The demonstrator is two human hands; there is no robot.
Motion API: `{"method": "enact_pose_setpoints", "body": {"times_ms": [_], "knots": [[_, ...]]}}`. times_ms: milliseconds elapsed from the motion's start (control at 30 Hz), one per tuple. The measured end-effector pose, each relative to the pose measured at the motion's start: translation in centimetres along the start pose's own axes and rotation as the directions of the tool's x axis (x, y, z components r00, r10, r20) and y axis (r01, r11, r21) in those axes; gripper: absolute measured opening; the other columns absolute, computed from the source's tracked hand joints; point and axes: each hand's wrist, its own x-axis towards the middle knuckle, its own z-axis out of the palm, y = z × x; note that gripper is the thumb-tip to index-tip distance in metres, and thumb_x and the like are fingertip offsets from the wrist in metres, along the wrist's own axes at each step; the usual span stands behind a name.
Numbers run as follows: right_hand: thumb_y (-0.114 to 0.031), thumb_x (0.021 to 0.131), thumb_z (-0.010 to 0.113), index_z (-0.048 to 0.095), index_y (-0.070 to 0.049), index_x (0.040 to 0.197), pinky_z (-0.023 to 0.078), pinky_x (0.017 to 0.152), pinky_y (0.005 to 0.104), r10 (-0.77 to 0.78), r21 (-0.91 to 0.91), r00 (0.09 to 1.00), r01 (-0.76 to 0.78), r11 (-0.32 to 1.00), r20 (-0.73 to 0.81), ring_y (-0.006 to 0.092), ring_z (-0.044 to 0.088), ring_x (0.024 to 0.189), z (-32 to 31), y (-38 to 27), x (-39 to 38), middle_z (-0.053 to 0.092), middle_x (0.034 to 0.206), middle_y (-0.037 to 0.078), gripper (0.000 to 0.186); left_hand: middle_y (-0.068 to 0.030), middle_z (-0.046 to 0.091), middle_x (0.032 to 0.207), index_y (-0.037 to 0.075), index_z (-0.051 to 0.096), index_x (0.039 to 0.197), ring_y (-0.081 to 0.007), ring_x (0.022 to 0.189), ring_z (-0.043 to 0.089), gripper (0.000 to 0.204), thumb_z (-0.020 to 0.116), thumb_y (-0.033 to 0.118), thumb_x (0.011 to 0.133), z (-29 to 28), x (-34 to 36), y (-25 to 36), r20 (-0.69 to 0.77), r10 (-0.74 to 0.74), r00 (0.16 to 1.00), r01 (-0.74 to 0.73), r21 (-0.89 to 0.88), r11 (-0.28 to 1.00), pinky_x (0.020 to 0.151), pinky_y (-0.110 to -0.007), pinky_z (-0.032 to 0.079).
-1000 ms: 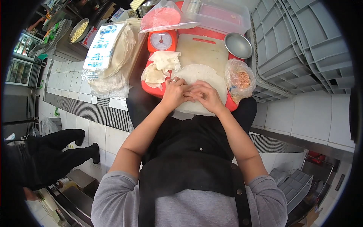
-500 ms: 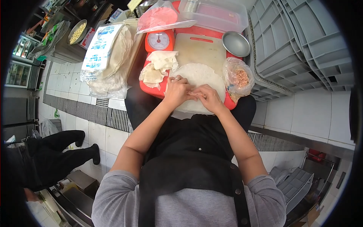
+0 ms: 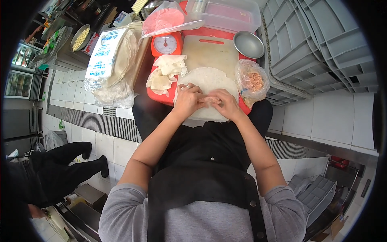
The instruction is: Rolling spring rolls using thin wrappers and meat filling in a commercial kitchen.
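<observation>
A round, thin, pale flatbread wrap lies flat on a beige cutting board, with its near edge over the board's front. A small strip of pinkish filling sits on the wrap's near half. Both hands are on this strip. The left hand is curled, fingers pressed down on the wrap at the filling's left end; a ring shows on one finger. The right hand is likewise curled, fingertips pinching at the filling's right end. The two hands touch at the fingertips.

The cutting board rests on a red plastic tray. Left of the wrap, on the tray, lies a loose pile of torn, thin white sheets. Just behind them stands a red kitchen scale with a round white dial. Right of the wrap, a clear, crinkled plastic bag holds pink minced filling. Behind it sits a round, shiny metal bowl.

At the far edge, a clear rectangular lidded container stands beside a pink-tinted plastic bag. Left of the tray, a stack of flatbreads in clear wrapping bears a white rectangular label with blue print. Grey ribbed plastic crates stand at right.
</observation>
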Motion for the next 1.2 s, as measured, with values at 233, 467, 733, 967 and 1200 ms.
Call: {"method": "enact_pose_setpoints", "body": {"times_ms": [233,467,733,967,1200], "knots": [[-0.007,0.08,0.082,0.073,-0.003,0.109,0.056,0.093,0.0397,0.133,-0.013,0.991,-0.133,0.991,-0.007,0.0322,0.067,0.109,0.6,0.0,-0.7,0.072,0.111,0.014,0.03,0.0044,0.067,0.092,0.018,0.083,0.097,-0.0178,0.102,0.061,0.043,0.092,0.041,0.061,0.1,-0.4,-1.2,0.082,-0.136,0.987,0.129,0.084,0.988,0.092,-0.047,0.035],[-0.01,0.081,0.082,0.076,-0.005,0.103,0.054,0.09,0.0419,-0.075,-0.104,0.99,0.062,0.993,-0.119,0.0296,0.069,0.1,1.7,-1.6,1.0,0.075,0.102,0.011,0.024,0.0049,0.067,0.091,0.019,0.083,0.093,-0.0184,0.1,0.061,0.042,0.092,0.043,0.061,-0.8,-1.5,-2.4,-0.072,-0.106,0.992,0.107,0.003,0.994,0.092,-0.048,0.035],[-0.008,0.081,0.08,0.078,-0.004,0.094,0.055,0.086,0.0412,-0.051,-0.006,0.973,0.051,0.999,-0.225,0.0294,0.07,0.096,2.5,-0.7,-0.2,0.075,0.1,0.012,0.014,0.002,0.067,0.097,0.018,0.083,0.095,-0.0183,0.103,0.062,0.043,0.091,0.045,0.063,-0.5,-0.1,-0.1,-0.089,0.036,0.995,-0.033,0.036,0.999,0.099,-0.05,0.036],[-0.003,0.084,0.077,0.078,-0.002,0.1,0.058,0.084,0.0384,0.109,0.118,0.973,-0.086,0.989,-0.204,0.0306,0.073,0.098,1.1,-0.3,-1.3,0.075,0.105,0.014,0.016,0.0027,0.067,0.091,0.016,0.082,0.088,-0.0185,0.098,0.063,0.027,0.088,0.036,0.071,0.9,1.3,2.2,-0.127,0.046,0.991,-0.036,0.077,0.996,0.098,-0.048,0.036],[-0.005,0.085,0.077,0.075,0.0,0.103,0.057,0.091,0.04,0.028,0.064,0.979,-0.015,0.998,-0.204,0.0334,0.071,0.105,-0.1,0.9,-2.2,0.073,0.111,0.018,0.019,0.0037,0.066,0.092,0.016,0.081,0.091,-0.0182,0.1,0.063,0.03,0.089,0.035,0.069,1.9,1.3,1.9,-0.028,0.068,0.997,-0.069,-0.031,0.997,0.096,-0.047,0.036]]}}
